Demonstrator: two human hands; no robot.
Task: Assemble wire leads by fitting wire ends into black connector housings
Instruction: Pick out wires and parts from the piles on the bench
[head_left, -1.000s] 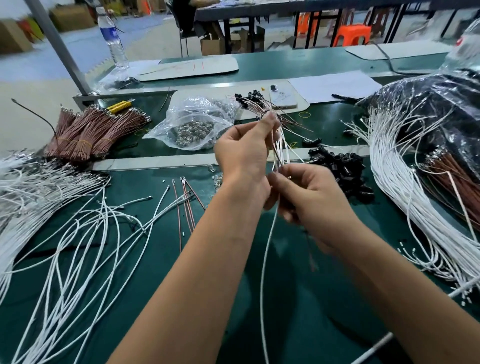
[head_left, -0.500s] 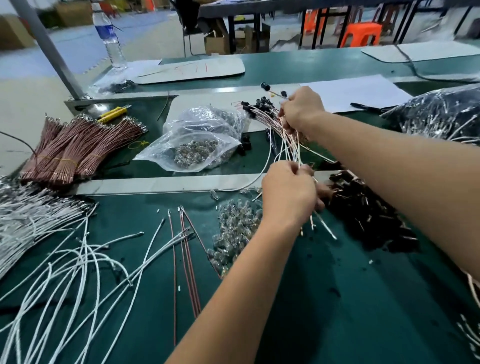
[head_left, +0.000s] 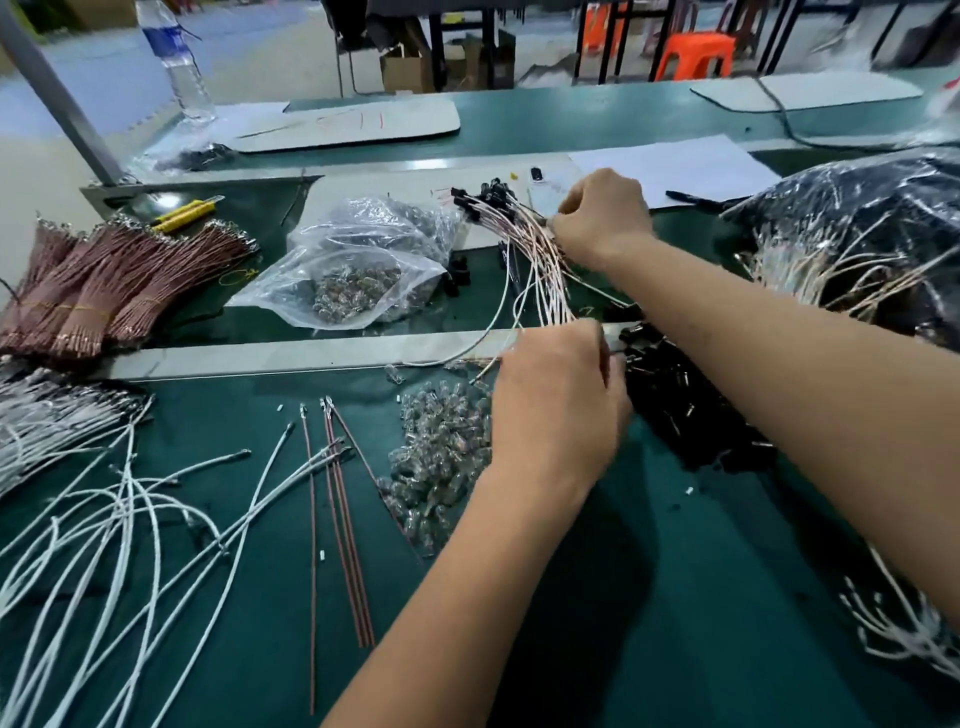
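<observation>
A bundle of assembled leads (head_left: 535, 260), thin pink and white wires ending in black connector housings (head_left: 485, 195), fans out over the far half of the green bench. My right hand (head_left: 597, 218) is stretched forward and grips the bundle just below the housings. Nearer me, my left hand (head_left: 556, 400) holds the bundle's lower ends, its fingers curled round them. A pile of loose black housings (head_left: 685, 410) lies just right of my left hand, partly hidden by my right forearm.
Clear bulb-like parts (head_left: 441, 457) are heaped left of my left hand. Loose white wires (head_left: 130, 499) and a few red wires (head_left: 337, 519) lie at the left. Brown wire bundles (head_left: 104, 280), plastic bags of parts (head_left: 358, 270) and a black bag of wires (head_left: 872, 244) stand further back.
My hands parted from in front of me: the right reached forward up the bundle toward the housings, the left lowered to its bottom ends. The view shifted forward and left.
</observation>
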